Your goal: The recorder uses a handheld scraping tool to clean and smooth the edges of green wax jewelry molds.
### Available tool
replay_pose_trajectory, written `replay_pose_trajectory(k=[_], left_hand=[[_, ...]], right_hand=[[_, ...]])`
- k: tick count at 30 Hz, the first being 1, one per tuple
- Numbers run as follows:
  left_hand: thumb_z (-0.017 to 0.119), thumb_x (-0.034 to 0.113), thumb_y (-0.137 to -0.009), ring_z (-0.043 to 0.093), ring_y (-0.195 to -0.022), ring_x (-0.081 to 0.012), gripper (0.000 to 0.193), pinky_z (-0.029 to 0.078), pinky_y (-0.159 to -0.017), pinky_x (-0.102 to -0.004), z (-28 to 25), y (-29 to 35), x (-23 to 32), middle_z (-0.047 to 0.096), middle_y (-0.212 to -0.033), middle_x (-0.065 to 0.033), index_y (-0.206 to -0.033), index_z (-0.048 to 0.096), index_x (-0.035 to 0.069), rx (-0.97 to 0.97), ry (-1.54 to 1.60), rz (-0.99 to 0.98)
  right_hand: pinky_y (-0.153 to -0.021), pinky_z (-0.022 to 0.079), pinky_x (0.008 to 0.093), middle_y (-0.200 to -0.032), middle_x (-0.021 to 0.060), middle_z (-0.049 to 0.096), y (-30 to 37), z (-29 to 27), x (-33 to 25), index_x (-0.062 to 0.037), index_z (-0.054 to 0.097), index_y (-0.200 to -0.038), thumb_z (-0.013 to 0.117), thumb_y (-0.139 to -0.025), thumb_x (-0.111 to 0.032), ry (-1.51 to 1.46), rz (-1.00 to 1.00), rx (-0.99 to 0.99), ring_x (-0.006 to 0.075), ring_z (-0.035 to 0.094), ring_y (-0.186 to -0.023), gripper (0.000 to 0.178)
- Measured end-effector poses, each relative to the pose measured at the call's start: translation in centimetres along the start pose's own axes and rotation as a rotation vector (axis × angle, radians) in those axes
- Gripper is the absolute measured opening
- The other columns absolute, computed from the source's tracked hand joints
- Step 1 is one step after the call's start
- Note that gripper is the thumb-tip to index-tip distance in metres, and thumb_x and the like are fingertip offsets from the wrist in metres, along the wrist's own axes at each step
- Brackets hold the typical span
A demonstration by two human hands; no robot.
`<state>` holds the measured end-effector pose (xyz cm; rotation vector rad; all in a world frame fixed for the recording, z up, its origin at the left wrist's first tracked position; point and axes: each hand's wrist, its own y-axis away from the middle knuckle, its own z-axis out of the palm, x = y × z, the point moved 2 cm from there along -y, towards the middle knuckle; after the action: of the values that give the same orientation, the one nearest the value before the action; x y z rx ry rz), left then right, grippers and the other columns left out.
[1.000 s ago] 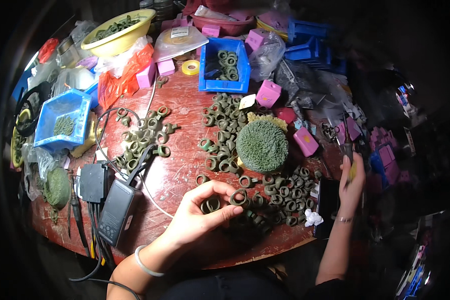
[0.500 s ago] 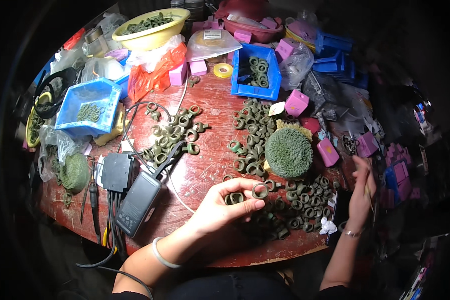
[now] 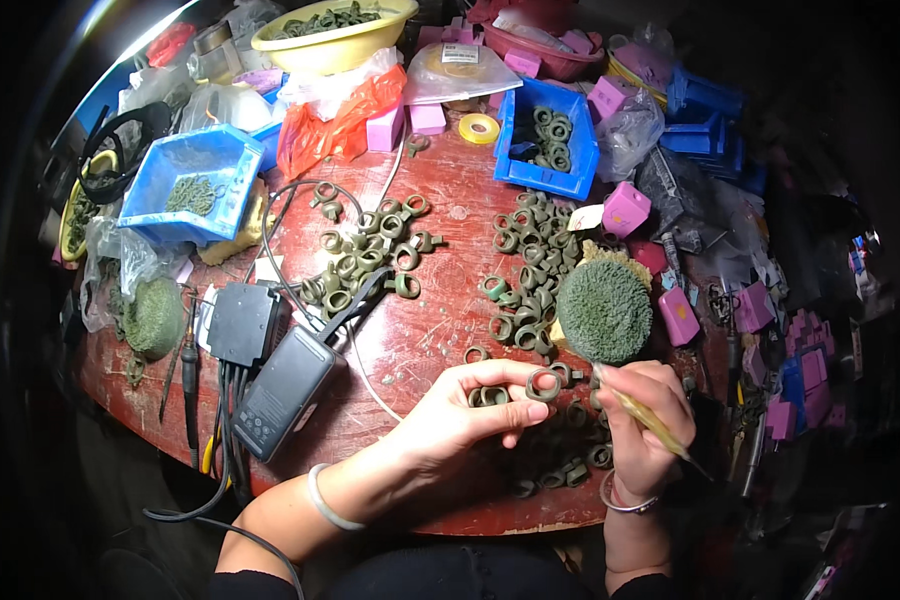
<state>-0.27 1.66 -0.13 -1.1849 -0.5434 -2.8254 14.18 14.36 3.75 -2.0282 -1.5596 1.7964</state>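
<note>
Both hands came together: left hand [image 3: 465, 408] pinches green ring [image 3: 543, 385] off table [image 3: 420, 340], right hand [image 3: 642, 425] at its 3 o'clock grips thin tool [image 3: 650, 425], w/ green dome [image 3: 604, 310] at 12

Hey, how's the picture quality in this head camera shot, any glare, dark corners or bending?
Head view: strong fisheye, so the red table edge bows and the corners fall to black. A bright streak glares at the upper left. The left hand, its green ring and the right hand are evenly lit and fairly sharp; the clutter at the right rim goes dim.
</note>
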Motion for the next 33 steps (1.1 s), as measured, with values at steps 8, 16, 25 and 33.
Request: replay_pose_trajectory(k=[8, 16, 25, 33], left_hand=[[0.069, 0.009, -0.087, 0.051, -0.064, -0.0045, 0.039, 0.042, -0.058, -0.0175, -0.2, 0.0, 0.2, 0.066, -0.094, -0.0079, -0.124, 0.057, 0.004, -0.093, 0.279, -0.086], [0.065, 0.009, -0.09, 0.045, -0.06, -0.0036, 0.058, 0.035, -0.048, -0.0146, -0.1, 0.0, 0.7, 0.06, -0.097, -0.0083, -0.142, 0.04, 0.013, -0.184, 0.424, -0.113], [0.063, 0.017, -0.093, 0.044, -0.056, -0.0021, 0.056, 0.032, -0.045, -0.0139, 0.2, 0.3, 0.8, 0.058, -0.097, -0.0052, -0.143, 0.039, 0.01, -0.276, 0.513, -0.242], [0.064, 0.017, -0.092, 0.046, -0.056, -0.0027, 0.054, 0.033, -0.046, -0.0144, 0.3, 0.5, 0.8, 0.057, -0.094, -0.0043, -0.141, 0.041, 0.008, -0.277, 0.513, -0.207]], right_hand=[[-0.067, 0.051, 0.0302, -0.087, 0.0094, 0.067, 0.3, 0.3, -0.5, -0.0014, 0.068, -0.096, 0.075, -0.078, -0.005, 0.117, -0.013, 0.087, 0.0205, 0.063, -0.075, 0.02], [-0.065, 0.052, 0.0302, -0.085, 0.007, 0.064, 0.6, 0.5, -0.5, -0.0028, 0.07, -0.099, 0.077, -0.077, -0.011, -0.087, -0.08, -0.035, 0.0208, 0.063, -0.073, 0.025], [-0.069, 0.053, 0.0305, -0.088, 0.0087, 0.067, 0.7, 0.6, -0.2, -0.0002, 0.07, -0.099, 0.075, -0.08, -0.012, -0.26, -0.023, -0.064, 0.0216, 0.065, -0.076, 0.023], [-0.07, 0.053, 0.0309, -0.088, 0.0111, 0.069, 1.0, 0.5, 0.1, 0.0004, 0.069, -0.099, 0.073, -0.082, -0.01, -0.268, -0.094, -0.024, 0.0226, 0.066, -0.078, 0.021]])
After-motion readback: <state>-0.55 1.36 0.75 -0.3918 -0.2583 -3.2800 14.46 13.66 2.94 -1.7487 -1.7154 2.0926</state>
